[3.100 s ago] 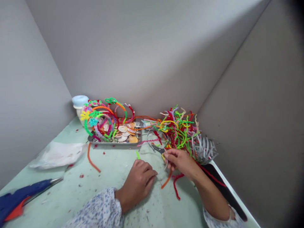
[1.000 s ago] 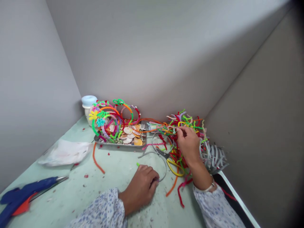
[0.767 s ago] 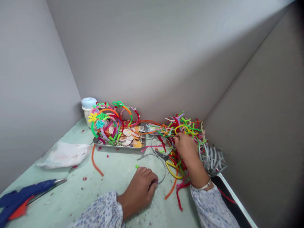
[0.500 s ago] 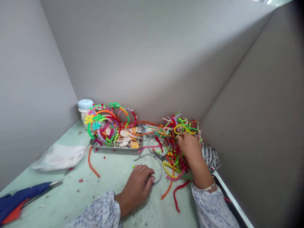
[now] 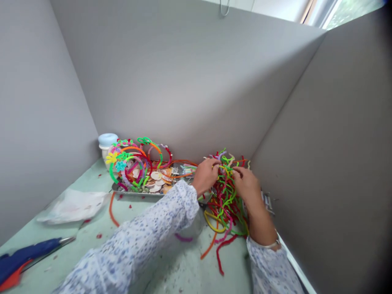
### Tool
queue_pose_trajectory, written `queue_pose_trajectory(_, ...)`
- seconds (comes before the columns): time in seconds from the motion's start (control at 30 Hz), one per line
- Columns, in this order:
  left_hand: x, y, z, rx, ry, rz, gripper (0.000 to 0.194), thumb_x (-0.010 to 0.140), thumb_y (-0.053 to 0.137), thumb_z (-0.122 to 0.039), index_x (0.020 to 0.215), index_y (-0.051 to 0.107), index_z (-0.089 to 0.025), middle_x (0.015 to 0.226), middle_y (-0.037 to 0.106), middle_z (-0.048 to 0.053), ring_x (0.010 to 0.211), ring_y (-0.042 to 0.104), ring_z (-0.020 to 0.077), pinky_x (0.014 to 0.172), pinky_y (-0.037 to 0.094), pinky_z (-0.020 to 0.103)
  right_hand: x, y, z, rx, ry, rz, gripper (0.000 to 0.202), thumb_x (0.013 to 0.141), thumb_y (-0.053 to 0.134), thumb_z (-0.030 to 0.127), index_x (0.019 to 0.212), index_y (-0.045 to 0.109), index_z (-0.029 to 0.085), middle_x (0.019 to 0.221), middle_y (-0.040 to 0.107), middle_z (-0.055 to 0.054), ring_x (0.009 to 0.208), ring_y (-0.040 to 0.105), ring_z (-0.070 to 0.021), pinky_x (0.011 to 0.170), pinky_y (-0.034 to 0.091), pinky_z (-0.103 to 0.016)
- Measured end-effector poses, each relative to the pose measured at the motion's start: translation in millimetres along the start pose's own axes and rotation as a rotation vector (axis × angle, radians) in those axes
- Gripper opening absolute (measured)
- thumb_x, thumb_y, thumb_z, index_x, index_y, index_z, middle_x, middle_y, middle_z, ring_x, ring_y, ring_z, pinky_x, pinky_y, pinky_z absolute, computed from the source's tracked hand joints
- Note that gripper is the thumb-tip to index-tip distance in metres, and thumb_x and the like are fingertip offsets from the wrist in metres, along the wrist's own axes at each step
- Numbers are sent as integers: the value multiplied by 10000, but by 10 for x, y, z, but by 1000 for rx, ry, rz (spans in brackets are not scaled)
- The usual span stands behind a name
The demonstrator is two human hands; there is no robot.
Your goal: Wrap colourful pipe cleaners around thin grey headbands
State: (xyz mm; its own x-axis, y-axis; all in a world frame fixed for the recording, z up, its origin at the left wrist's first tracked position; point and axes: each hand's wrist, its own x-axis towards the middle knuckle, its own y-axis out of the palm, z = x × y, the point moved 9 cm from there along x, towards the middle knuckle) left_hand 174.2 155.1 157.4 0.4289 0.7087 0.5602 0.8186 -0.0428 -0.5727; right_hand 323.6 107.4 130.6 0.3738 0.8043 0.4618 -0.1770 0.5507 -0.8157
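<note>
A tangled heap of coloured pipe cleaners (image 5: 226, 198) lies at the back right of the table. At the heap's left side, my left hand (image 5: 206, 176) has its fingertips closed on a pipe cleaner. Opposite it, my right hand (image 5: 248, 185) pinches a pipe cleaner from the right. Yellow and green strands run between the two hands; which strand each one grips is hard to tell. Below my left hand, scissors with yellow handles (image 5: 215, 229) lie partly under the heap. My left forearm hides part of the table.
A metal tray (image 5: 139, 193) with shells stands at the back left, with pipe-cleaner-wrapped headbands (image 5: 134, 163) on it. Behind is a jar with a light blue lid (image 5: 108, 139). A white plastic packet (image 5: 75, 206) and a blue glue gun (image 5: 32, 254) lie left. Grey partitions (image 5: 183, 90) enclose the table.
My left hand has moved from the table's front up and right to the heap, closing on a pipe cleaner. My right hand stays at the heap. The view has tilted up slightly.
</note>
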Motion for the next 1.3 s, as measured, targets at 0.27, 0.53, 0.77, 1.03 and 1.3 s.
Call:
queue_pose_trajectory(0.27, 298, 392, 8, 35, 45, 111, 224, 846, 509, -215, 994, 677, -212, 1022, 670, 50, 958, 610, 195, 882, 467, 304, -96, 332, 207, -39, -102, 201, 280, 846, 445, 161, 965, 699, 173, 944, 705, -97, 902, 633, -194, 782, 431, -254)
queue_pose_trajectory(0.53, -74, 82, 53, -4, 25, 91, 239, 861, 484, -212, 1042, 640, -193, 1026, 661, 45, 941, 602, 172, 848, 466, 286, 250, -84, -608, -178, 170, 162, 377, 879, 401, 226, 1137, 643, 96, 1109, 660, -197, 1024, 619, -281, 837, 444, -339)
queue_pose_trajectory(0.77, -441, -115, 81, -93, -40, 121, 192, 838, 500, -187, 948, 657, -179, 896, 679, 30, 835, 606, 163, 754, 475, 272, 536, 96, -1003, -221, 227, 284, 180, 743, 590, 192, 805, 744, 124, 847, 720, -182, 836, 676, -266, 701, 461, -298)
queue_pose_trajectory(1.03, -280, 113, -87, -40, 47, 138, 207, 839, 495, -190, 981, 645, -186, 956, 678, 39, 885, 616, 173, 797, 489, 292, 600, -86, -853, 32, 122, 197, 259, 815, 480, 293, 816, 698, 154, 631, 668, -29, 553, 573, -138, 534, 393, -228)
queue_pose_trajectory(1.3, 57, 487, -253, -15, 95, 133, 393, 830, 504, -170, 1222, 530, -152, 1209, 598, 89, 1102, 560, 193, 983, 430, 309, 580, -253, -448, 299, 4, 164, 265, 799, 476, 360, 837, 647, 161, 581, 598, 16, 488, 496, -110, 498, 381, -214)
